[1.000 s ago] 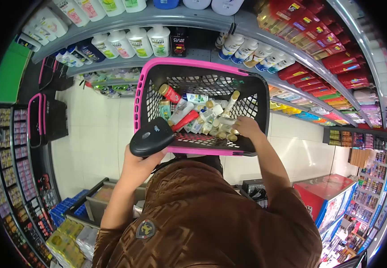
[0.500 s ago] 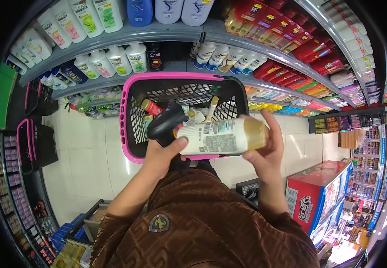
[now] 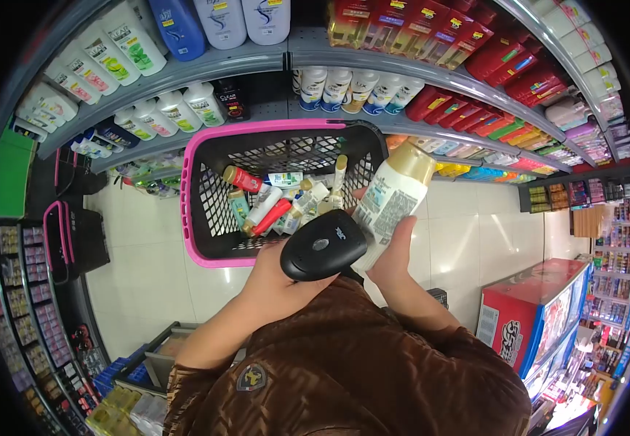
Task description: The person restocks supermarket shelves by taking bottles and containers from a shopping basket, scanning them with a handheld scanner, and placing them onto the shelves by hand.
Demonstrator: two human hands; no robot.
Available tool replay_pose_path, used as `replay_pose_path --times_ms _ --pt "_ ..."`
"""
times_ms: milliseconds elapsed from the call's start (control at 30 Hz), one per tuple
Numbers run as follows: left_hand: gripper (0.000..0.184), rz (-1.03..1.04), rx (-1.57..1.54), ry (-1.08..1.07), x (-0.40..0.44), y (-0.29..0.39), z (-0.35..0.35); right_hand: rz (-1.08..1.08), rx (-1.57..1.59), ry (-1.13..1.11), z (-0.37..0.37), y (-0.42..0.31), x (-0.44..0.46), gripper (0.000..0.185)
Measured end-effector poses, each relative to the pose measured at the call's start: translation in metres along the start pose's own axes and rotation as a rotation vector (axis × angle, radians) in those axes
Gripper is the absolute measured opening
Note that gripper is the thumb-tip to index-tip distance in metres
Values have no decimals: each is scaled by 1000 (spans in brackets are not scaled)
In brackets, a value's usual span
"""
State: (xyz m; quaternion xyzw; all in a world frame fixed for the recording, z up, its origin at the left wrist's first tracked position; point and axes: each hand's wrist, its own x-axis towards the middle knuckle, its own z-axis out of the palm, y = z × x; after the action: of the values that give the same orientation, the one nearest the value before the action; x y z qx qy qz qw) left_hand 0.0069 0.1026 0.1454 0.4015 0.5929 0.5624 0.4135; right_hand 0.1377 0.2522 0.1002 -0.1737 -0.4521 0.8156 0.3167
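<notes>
White bottle (image 3: 393,195), tilted, between right fingers (image 3: 403,236)

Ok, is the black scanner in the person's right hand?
No, the left hand holds the black scanner, while the right hand grips a white, gold-capped bottle.

Red cabinet (image 3: 531,314) on tiled floor (image 3: 456,236)

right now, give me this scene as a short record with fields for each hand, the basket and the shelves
left hand: holds a black scanner-like device
right hand: holds a gold-capped white bottle, tilted, cap end away from the body
device to bottle: overlapping in view; contact cannot be told
basket: black, pink along part of its rim, holding jumbled containers
shelves: beyond the basket, lined with bottles
</notes>
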Motion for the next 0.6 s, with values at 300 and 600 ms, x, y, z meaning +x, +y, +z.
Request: replay_pose_path --times_ms 300,600 --pt "32 -70 10 199 23 28 57 75 -83 -176 -53 -51 8 104" --pt "29 -86 -19 256 44 33 103 119 9 -240 -94 -75 21 101"
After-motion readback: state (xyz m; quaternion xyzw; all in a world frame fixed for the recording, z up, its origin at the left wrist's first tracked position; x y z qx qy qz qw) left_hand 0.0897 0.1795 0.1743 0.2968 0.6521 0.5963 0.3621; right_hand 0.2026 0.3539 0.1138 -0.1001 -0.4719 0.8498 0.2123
